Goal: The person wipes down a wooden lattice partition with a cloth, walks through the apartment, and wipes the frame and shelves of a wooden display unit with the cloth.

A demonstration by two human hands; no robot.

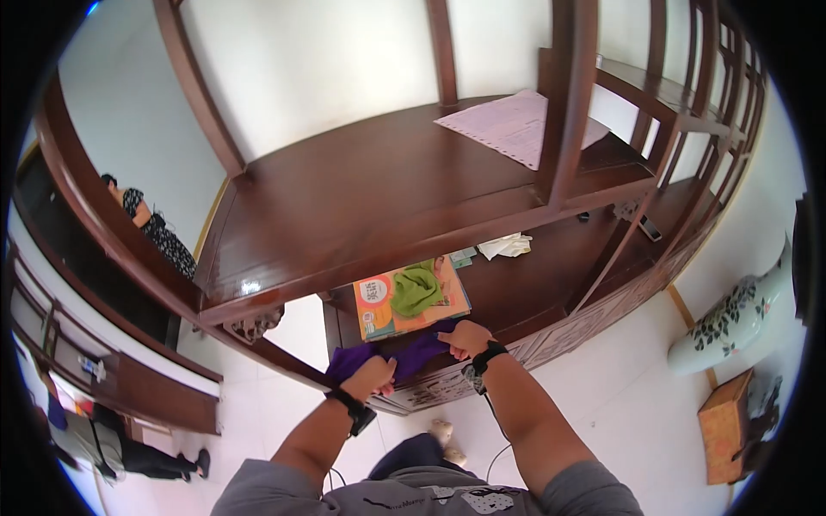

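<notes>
A purple cloth (416,354) lies along the front edge of the lower shelf. My left hand (370,377) is closed on its left part, fingers curled at the shelf edge. Farther right, my right hand (465,339) pinches the cloth's other end. Just behind the cloth is a stack of books (375,320) with an orange and white cover. A crumpled green cloth (416,290) rests on top of the books.
The upper shelf (361,189) overhangs the books and holds a pink paper (503,125). A white crumpled cloth (505,247) and a phone (650,228) lie on the lower shelf. A floral vase (723,331) and a wooden box (724,427) stand right. Two people are at left.
</notes>
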